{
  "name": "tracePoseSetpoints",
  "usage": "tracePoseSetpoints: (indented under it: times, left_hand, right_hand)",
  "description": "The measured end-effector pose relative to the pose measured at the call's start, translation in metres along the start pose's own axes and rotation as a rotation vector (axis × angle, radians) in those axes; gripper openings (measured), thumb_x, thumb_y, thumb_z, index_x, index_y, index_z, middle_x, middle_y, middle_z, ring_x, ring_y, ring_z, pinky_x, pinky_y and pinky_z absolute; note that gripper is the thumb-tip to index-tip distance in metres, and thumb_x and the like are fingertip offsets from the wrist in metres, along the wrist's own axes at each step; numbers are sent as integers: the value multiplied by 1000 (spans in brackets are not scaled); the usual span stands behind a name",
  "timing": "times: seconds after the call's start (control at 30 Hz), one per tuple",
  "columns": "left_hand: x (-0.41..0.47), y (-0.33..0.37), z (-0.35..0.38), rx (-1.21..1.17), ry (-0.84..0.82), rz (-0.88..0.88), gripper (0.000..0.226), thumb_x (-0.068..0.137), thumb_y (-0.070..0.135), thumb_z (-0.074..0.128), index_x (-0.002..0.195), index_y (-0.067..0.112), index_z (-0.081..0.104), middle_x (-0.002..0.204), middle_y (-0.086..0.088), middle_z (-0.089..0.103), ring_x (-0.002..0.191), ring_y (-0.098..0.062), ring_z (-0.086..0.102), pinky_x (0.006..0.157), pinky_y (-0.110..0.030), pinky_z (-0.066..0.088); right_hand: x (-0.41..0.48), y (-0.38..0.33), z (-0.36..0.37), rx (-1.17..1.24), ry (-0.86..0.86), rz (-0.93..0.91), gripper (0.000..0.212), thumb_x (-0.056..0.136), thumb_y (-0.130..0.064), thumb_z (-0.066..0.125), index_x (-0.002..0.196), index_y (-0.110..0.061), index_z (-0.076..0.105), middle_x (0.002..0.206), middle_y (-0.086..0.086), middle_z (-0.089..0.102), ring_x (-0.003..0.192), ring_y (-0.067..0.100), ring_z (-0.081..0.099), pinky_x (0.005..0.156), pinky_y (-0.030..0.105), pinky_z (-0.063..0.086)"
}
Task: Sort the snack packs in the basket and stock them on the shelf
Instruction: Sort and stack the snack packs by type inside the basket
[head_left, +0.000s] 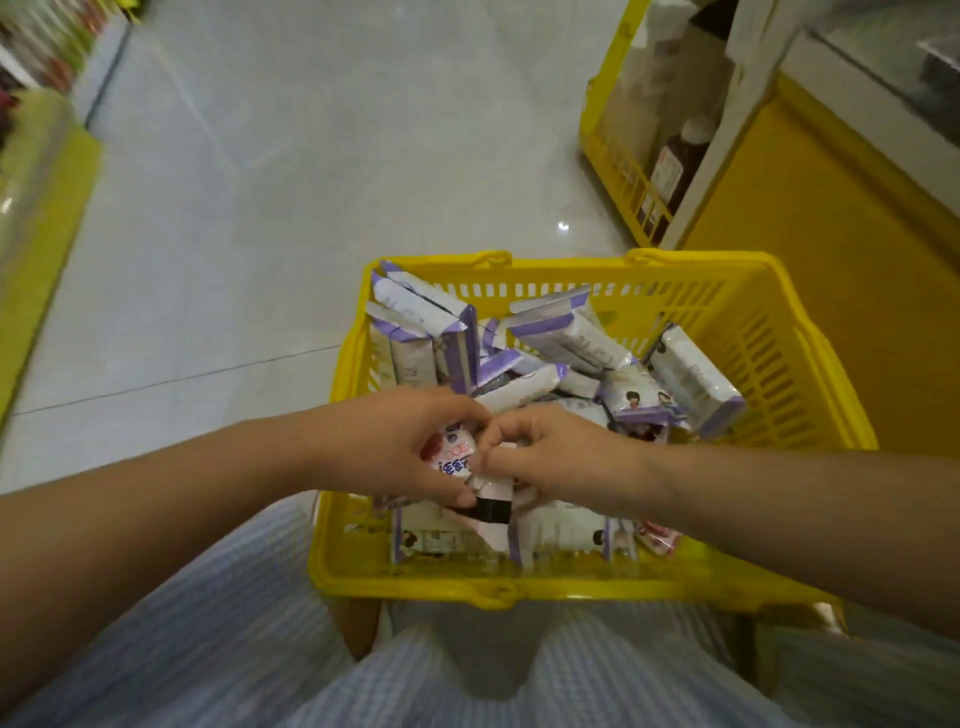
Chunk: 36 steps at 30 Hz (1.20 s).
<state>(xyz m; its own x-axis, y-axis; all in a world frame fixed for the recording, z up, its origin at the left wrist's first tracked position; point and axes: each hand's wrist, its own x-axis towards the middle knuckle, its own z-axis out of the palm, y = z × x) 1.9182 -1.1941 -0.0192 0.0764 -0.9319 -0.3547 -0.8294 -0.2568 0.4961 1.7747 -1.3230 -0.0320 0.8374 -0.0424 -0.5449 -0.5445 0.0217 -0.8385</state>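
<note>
L hand (410, 447) wraps a pink-print pack (454, 457). R hand (550, 457) pinches the same pack's edge, fingers curled, both low in the basket (467, 587). Pack runs far-to-near betw the palms, dark end toward the body. Risk, imo: slick wrapper plus a two-handed tug, so it slips back among the purple packs (571, 338) just beyond the knuckles and the sort gets muddled.

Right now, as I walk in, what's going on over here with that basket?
Someone is sorting through a yellow plastic basket that holds a loose pile of white-and-purple snack packs. The left hand grips a white pack with red print just above the pile, and the right hand pinches it from the other side. The other packs lie in the basket.
</note>
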Motion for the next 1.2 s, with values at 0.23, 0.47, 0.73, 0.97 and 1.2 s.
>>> tracePoseSetpoints:
  times: [0.23,0.47,0.73,0.97,1.2]
  left_hand:
    - [-25,-28,14,113,-8,-105,66,80,45,71,138,34,42,130,11,46,113,-8,49,87,-19,42]
    - [-12,-22,14,521,-145,-49,44,91,47,56,133,37,48,132,8,48,116,-18,53,91,-33,45]
    - [-8,-19,4,489,77,64,32,98,44,42,128,36,50,127,12,54,105,-14,57,83,-29,49]
    - [-5,-19,4,481,89,137,31,100,39,40,125,31,55,121,8,58,100,-15,60,82,-34,51]
    - [14,8,9,546,188,396,11,86,26,68,96,23,69,84,6,66,68,-15,63,60,-26,46]
  right_hand:
    - [18,16,14,161,-77,191,69,84,0,65,138,-28,33,107,16,63,89,28,68,86,44,57]
    - [24,38,22,-289,35,128,42,84,-14,69,115,-29,45,80,-6,52,59,2,50,57,21,46]
    - [25,41,8,-806,97,-117,34,78,-23,74,108,-25,57,86,-10,51,79,12,49,57,24,38]
    - [28,36,13,-671,-189,-147,60,88,-15,66,142,-19,39,134,1,46,107,16,58,85,21,47]
    - [-9,43,-48,-667,-116,-158,26,88,-13,57,97,-35,67,89,-28,63,85,-6,63,67,8,48]
